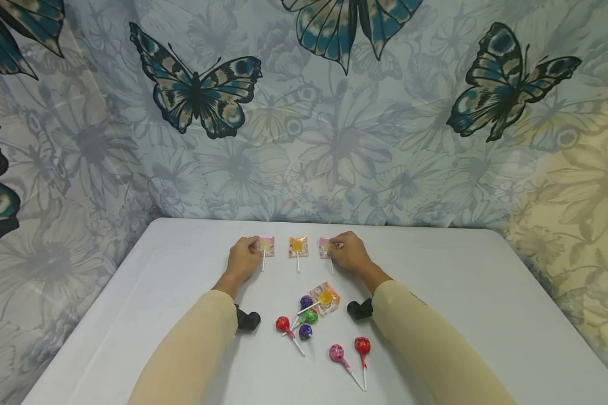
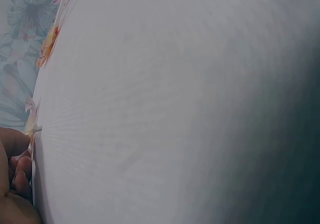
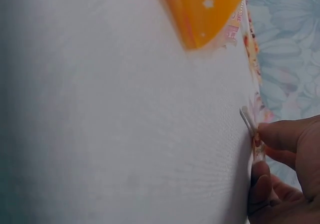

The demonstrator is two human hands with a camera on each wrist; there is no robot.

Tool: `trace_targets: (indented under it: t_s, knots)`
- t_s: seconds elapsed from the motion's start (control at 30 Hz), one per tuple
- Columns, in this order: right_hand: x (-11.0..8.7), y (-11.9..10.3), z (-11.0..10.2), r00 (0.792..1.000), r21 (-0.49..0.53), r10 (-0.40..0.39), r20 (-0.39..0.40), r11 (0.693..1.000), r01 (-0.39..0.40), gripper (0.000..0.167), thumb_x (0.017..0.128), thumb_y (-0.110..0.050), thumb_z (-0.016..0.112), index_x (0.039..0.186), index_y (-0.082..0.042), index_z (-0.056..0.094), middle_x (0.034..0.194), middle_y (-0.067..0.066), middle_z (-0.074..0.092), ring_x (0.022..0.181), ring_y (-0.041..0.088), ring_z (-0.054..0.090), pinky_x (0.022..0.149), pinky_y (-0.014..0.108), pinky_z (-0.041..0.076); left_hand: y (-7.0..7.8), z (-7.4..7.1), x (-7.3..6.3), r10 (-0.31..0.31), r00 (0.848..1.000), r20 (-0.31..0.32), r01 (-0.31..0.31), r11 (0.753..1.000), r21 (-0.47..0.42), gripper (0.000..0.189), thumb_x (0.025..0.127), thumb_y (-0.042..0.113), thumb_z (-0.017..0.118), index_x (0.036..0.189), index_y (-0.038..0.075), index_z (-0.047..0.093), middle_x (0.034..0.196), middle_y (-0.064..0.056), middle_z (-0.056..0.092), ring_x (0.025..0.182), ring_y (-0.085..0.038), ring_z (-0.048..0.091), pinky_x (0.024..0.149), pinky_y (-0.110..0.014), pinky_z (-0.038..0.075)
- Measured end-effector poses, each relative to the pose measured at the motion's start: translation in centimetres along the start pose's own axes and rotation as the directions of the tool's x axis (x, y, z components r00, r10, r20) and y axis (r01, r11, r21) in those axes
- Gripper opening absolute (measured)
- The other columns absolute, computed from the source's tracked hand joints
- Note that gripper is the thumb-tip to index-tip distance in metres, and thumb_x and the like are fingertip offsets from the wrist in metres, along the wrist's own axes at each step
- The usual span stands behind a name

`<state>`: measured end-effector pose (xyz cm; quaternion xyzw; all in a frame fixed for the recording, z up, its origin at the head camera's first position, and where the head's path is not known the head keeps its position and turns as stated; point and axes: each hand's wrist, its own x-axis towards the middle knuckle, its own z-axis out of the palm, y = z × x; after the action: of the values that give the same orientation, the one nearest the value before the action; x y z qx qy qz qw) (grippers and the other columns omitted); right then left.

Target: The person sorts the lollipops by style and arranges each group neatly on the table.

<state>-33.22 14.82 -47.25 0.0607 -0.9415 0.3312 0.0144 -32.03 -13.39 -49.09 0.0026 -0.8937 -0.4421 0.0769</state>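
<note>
Right wrist view: the right hand [image 3: 307, 159] came in from the lower right, its thumb and fingers pinching a wrapped lollipop [image 3: 258, 143] low against the bench [image 3: 125, 124]. The lollipop's white stick [image 3: 245, 117] projected up and leftward, clear of the thumb. Farther up the bench's edge, apart from the hand, lay an orange-and-red wrapper [image 3: 252, 53], seen nearly edge-on. At top, large and blurred: an orange candy [image 3: 205, 13] marked with a white star, its clear wrapper bearing pink print. A pale blue floral backdrop [image 3: 287, 58] filled the right side. Far left margin dark, out of focus.
</note>
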Motion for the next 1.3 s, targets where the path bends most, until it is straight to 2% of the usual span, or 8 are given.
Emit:
trace_targets:
  t_s: [0.33,0.47,0.7,0.83,1.03,1.3]
  knots:
    - [0.1,-0.1,-0.1,0.999,0.005,0.034,-0.014,0.999,-0.034,0.035,0.085,-0.014,0.068,0.117,-0.002,0.069,0.128,0.020,0.051,0.121,0.037,0.047,0.101,0.047,0.036,0.0,-0.1,-0.1,0.011,1.000,-0.008,-0.011,1.000,-0.005,0.044,0.083,-0.004,0.057,0.127,-0.005,0.058,0.091,-0.009,0.053,0.085,-0.023,0.050,0.076,-0.035,0.043]
    - [-0.4,-0.1,-0.5,0.999,0.019,0.021,-0.028,1.000,-0.021,0.034,0.085,-0.015,0.067,0.117,-0.002,0.069,0.127,0.020,0.052,0.118,0.035,0.049,0.098,0.047,0.039,0.0,-0.2,-0.2,0.018,1.000,-0.014,-0.018,1.000,-0.003,0.044,0.083,-0.003,0.059,0.127,-0.006,0.059,0.091,-0.009,0.054,0.084,-0.024,0.050,0.076,-0.035,0.043]
    - [-1.5,-0.7,-2.2,0.998,0.083,-0.022,-0.052,0.996,0.026,0.034,0.086,-0.014,0.070,0.118,-0.003,0.068,0.127,0.019,0.051,0.091,0.029,0.063,0.077,0.041,0.051,0.0,-0.1,-0.2,0.020,1.000,-0.012,-0.020,1.000,-0.002,0.044,0.083,-0.003,0.059,0.127,-0.005,0.059,0.091,-0.009,0.053,0.085,-0.024,0.050,0.076,-0.035,0.042]
    - [-2.3,-1.5,-3.6,0.993,0.108,-0.087,-0.081,0.990,0.095,0.036,0.087,-0.014,0.069,0.121,-0.003,0.067,0.129,0.019,0.050,0.088,0.028,0.064,0.071,0.040,0.052,0.0,-0.1,-0.2,0.014,1.000,-0.015,-0.014,1.000,-0.004,0.044,0.084,-0.003,0.058,0.128,-0.005,0.058,0.092,-0.010,0.053,0.086,-0.024,0.049,0.077,-0.035,0.042]
    - [-4.0,-3.2,-5.7,0.972,0.126,-0.176,-0.156,0.972,0.196,0.038,0.087,-0.017,0.071,0.123,-0.008,0.066,0.128,0.016,0.052,0.085,0.026,0.063,0.062,0.038,0.052,0.1,0.0,-0.1,0.013,1.000,-0.022,-0.012,1.000,0.009,0.044,0.083,-0.003,0.058,0.127,-0.005,0.059,0.093,-0.010,0.054,0.087,-0.024,0.050,0.078,-0.035,0.042]
    - [-6.7,-4.5,-7.4,0.924,0.124,-0.287,-0.253,0.937,0.326,0.036,0.086,-0.016,0.073,0.121,-0.010,0.067,0.125,0.012,0.054,0.084,0.025,0.063,0.060,0.038,0.051,0.0,0.0,-0.2,0.016,1.000,-0.024,-0.016,1.000,0.004,0.043,0.084,-0.003,0.059,0.127,-0.005,0.059,0.092,-0.010,0.053,0.086,-0.024,0.050,0.078,-0.036,0.042]
